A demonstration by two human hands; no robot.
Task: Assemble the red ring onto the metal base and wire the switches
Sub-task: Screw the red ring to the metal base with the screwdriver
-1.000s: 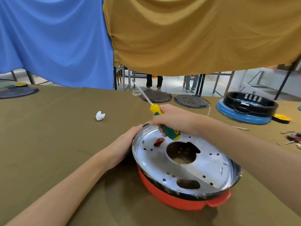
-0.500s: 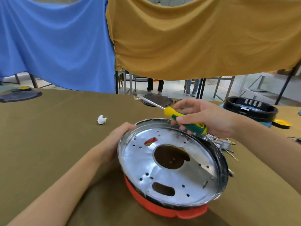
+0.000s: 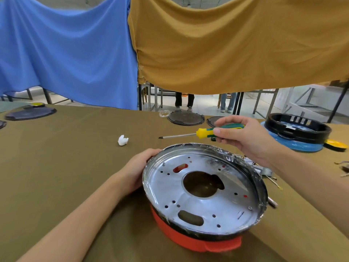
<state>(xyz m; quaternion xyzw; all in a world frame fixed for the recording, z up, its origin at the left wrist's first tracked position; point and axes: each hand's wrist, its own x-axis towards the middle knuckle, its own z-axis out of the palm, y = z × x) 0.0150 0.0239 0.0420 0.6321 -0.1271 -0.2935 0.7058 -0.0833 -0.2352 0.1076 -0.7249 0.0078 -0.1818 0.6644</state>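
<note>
A round metal base (image 3: 222, 201) with a large centre hole and several small holes sits tilted on the red ring (image 3: 188, 241), whose tab juts out at the front right. My left hand (image 3: 137, 171) grips the base's left rim. Behind the base, above the table, my right hand (image 3: 243, 137) holds a screwdriver (image 3: 204, 133) with a yellow and green handle; its shaft lies level and points left. Metal switch parts with wires (image 3: 264, 172) show past the base's right rim, partly hidden by my right forearm.
The table wears an olive cloth (image 3: 56, 167). A small white piece (image 3: 123, 140) lies left of the screwdriver tip. Dark round plates (image 3: 186, 118) sit at the back, and a black ring on a blue ring (image 3: 296, 133) at the far right. Blue and mustard cloths hang behind.
My right hand lifted the screwdriver off the metal base and turned it level, tip pointing left. The base now tilts with its left side raised. My left hand keeps its grip on the rim.
</note>
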